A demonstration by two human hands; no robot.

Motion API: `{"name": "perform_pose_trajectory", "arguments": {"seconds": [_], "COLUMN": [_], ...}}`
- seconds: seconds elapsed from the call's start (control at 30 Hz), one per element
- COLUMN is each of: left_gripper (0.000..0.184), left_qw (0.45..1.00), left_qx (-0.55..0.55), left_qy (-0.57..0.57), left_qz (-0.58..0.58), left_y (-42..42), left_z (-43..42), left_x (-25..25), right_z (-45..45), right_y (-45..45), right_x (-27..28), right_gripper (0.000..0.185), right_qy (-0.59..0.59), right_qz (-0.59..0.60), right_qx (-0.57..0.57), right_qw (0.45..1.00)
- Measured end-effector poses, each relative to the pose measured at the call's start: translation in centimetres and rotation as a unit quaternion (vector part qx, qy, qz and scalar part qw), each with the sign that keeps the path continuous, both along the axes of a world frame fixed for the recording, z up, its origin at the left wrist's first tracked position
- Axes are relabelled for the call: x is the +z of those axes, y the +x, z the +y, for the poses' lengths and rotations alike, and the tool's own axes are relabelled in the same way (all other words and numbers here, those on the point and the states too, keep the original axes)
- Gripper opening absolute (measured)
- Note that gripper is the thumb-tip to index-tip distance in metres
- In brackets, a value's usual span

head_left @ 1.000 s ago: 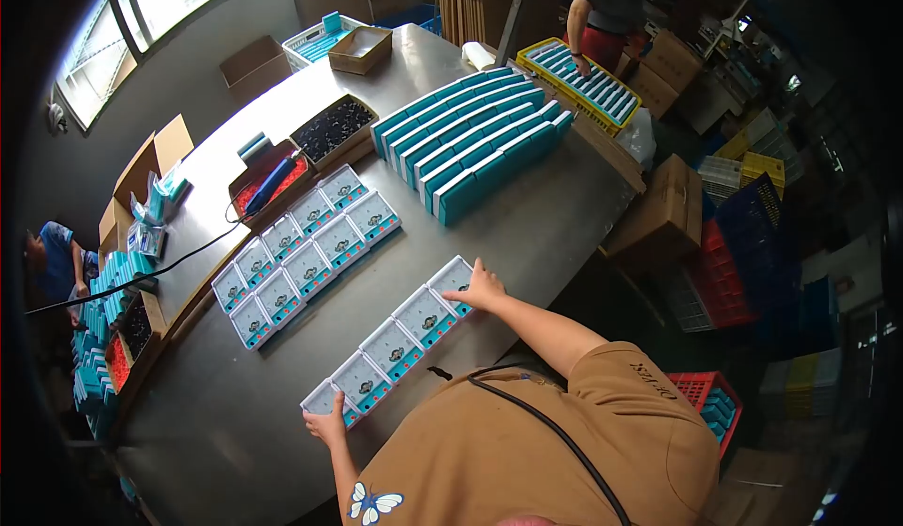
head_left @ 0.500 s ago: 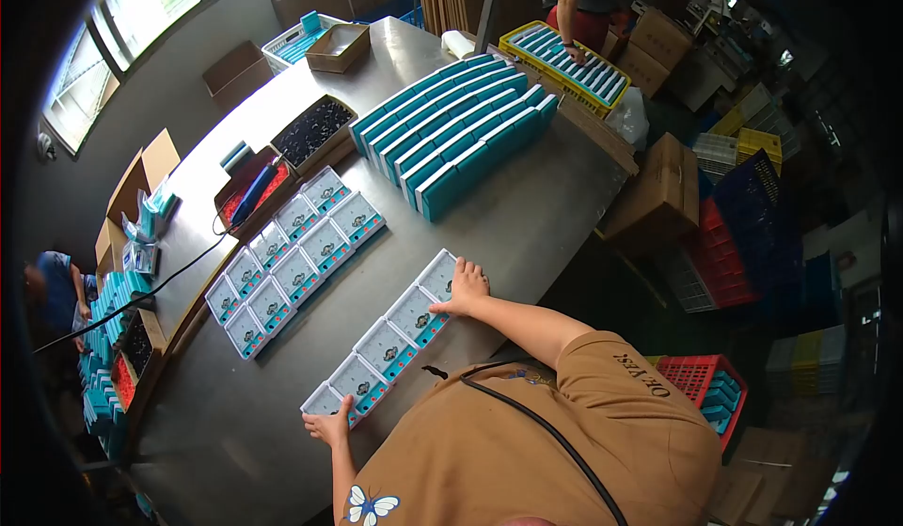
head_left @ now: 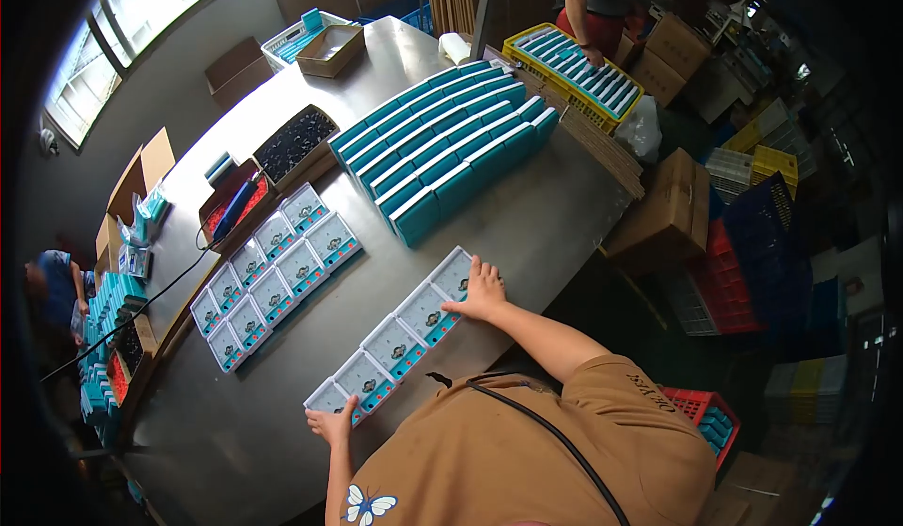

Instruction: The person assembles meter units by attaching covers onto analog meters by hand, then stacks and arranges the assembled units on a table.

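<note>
A straight row of square teal-and-white plastic cases (head_left: 389, 345) lies on the metal table, their pale faces up, each with a small metal part in it. At the near-left end, my left hand (head_left: 332, 422) grips the last case, thumb on top and fingers around its outer end. My right hand (head_left: 483, 294) holds the far-right end, its thumb on the face and its fingers over the end edge. Left of this row sits a double-row block of similar cases (head_left: 267, 293), apart from both hands.
Several rows of teal-and-white cases (head_left: 442, 150) stand on edge behind. Along the left are a box of black parts (head_left: 293, 142), red parts (head_left: 246, 208) and a blue tool (head_left: 235, 210) with a cord. A co-worker's hand (head_left: 594, 56) touches cases in a yellow crate (head_left: 602, 105).
The view has shifted slightly. Between my hands, the held row has moved a little to the right, widening the gap from the double-row block. The co-worker's hand in the crate has shifted.
</note>
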State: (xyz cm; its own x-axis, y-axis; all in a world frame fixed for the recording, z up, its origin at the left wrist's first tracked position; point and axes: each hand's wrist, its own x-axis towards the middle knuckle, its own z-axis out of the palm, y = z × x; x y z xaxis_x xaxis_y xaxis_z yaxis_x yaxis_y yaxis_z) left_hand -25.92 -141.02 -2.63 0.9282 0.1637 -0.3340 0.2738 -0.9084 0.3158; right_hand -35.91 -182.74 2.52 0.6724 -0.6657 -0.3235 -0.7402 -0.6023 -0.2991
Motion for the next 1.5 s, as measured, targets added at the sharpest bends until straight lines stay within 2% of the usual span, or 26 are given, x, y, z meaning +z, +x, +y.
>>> {"name": "perform_pose_trajectory", "arguments": {"seconds": [0.17, 0.3, 0.37, 0.47, 0.53, 0.57, 0.63, 0.73, 0.8, 0.87, 0.97, 1.0, 1.03, 1.07, 1.1, 1.13, 1.2, 1.27, 1.3, 1.37, 1.4, 1.43, 1.47, 1.5], "left_gripper": [0.134, 0.134, 0.134, 0.130, 0.127, 0.119, 0.108, 0.101, 0.087, 0.110, 0.097, 0.095, 0.085, 0.082, 0.079, 0.076, 0.065, 0.061, 0.060, 0.062, 0.065, 0.070, 0.075, 0.079], "left_qw": [0.992, 0.984, 0.986, 0.989, 0.989, 0.987, 0.981, 0.968, 0.959, 0.929, 0.896, 0.888, 0.898, 0.900, 0.902, 0.903, 0.907, 0.912, 0.915, 0.937, 0.951, 0.961, 0.968, 0.973], "left_qx": [-0.068, -0.154, -0.142, -0.120, -0.122, -0.130, -0.107, -0.019, 0.031, 0.020, 0.067, 0.059, 0.059, 0.074, 0.085, 0.094, 0.163, 0.205, 0.208, 0.190, 0.168, 0.166, 0.163, 0.133], "left_qy": [-0.107, -0.089, -0.085, -0.080, -0.061, -0.064, -0.116, -0.187, -0.246, -0.326, -0.425, -0.444, -0.430, -0.424, -0.419, -0.414, -0.385, -0.356, -0.345, -0.282, -0.230, -0.175, -0.119, -0.035], "left_qz": [0.030, 0.006, 0.007, 0.029, 0.063, 0.070, 0.110, 0.167, 0.137, 0.176, 0.115, 0.099, 0.077, 0.072, 0.067, 0.064, 0.053, 0.022, -0.010, -0.079, -0.117, -0.133, -0.148, -0.184], "left_y": [-3.1, -3.7, -3.6, -2.5, -1.2, 0.0, 3.4, 6.0, 6.8, 7.3, 6.1, 5.7, 5.0, 4.4, 4.0, 3.6, 3.6, 5.3, 6.9, 11.4, 14.0, 16.8, 19.3, 21.4], "left_z": [-20.0, -33.2, -37.2, -40.1, -40.5, -40.6, -40.2, -42.5, -42.0, -40.5, -37.2, -35.5, -33.9, -31.4, -28.8, -26.3, -20.4, -14.0, -10.7, -3.9, -0.7, 2.2, 4.6, 6.2], "left_x": [2.6, 3.0, 2.4, 3.2, 5.4, 6.4, 6.9, 12.0, 10.9, 11.1, 9.3, 8.7, 8.9, 8.7, 8.1, 7.7, 6.5, 5.4, 4.7, 3.2, 2.5, 1.9, 1.4, 1.3], "right_z": [-20.1, -33.3, -37.0, -40.0, -41.2, -42.9, -45.9, -49.2, -50.2, -50.5, -50.2, -49.9, -49.0, -48.5, -46.7, -44.3, -36.9, -27.3, -21.7, -12.2, -8.2, -4.6, -2.0, 0.1], "right_y": [-4.6, -6.2, -6.7, -6.3, -5.2, -4.2, -1.5, 2.6, 3.7, 4.1, 3.9, 3.4, 3.1, 2.7, 3.0, 3.7, 6.3, 9.7, 11.4, 15.0, 17.0, 18.9, 21.1, 23.2], "right_x": [0.3, 0.6, 0.2, 0.8, 3.1, 3.7, 4.9, 5.4, 5.3, 5.4, 5.6, 5.1, 4.8, 3.9, 4.9, 6.2, 9.1, 11.7, 13.1, 13.5, 12.6, 11.6, 9.2, 6.3], "right_gripper": [0.136, 0.135, 0.132, 0.126, 0.121, 0.113, 0.099, 0.089, 0.086, 0.083, 0.079, 0.078, 0.077, 0.072, 0.059, 0.046, 0.038, 0.033, 0.032, 0.039, 0.049, 0.060, 0.075, 0.083], "right_qy": [-0.022, -0.036, -0.045, -0.052, -0.063, -0.058, -0.046, -0.008, -0.029, -0.012, -0.018, -0.067, -0.156, -0.266, -0.261, -0.212, -0.138, 0.021, 0.144, 0.260, 0.256, 0.229, 0.148, 0.086], "right_qz": [0.027, 0.047, 0.038, 0.040, 0.068, 0.065, 0.078, 0.116, 0.034, -0.013, -0.006, -0.026, -0.058, -0.145, -0.265, -0.346, -0.426, -0.458, -0.466, -0.406, -0.356, -0.325, -0.293, -0.281], "right_qx": [-0.050, -0.078, -0.081, -0.067, -0.036, -0.009, 0.001, -0.032, -0.061, -0.077, -0.044, -0.048, -0.054, -0.026, -0.015, 0.008, 0.051, 0.118, 0.150, 0.268, 0.300, 0.318, 0.347, 0.325], "right_qw": [0.998, 0.995, 0.995, 0.996, 0.995, 0.996, 0.996, 0.993, 0.997, 0.997, 0.999, 0.996, 0.985, 0.953, 0.928, 0.914, 0.893, 0.881, 0.860, 0.834, 0.847, 0.861, 0.879, 0.899]}}
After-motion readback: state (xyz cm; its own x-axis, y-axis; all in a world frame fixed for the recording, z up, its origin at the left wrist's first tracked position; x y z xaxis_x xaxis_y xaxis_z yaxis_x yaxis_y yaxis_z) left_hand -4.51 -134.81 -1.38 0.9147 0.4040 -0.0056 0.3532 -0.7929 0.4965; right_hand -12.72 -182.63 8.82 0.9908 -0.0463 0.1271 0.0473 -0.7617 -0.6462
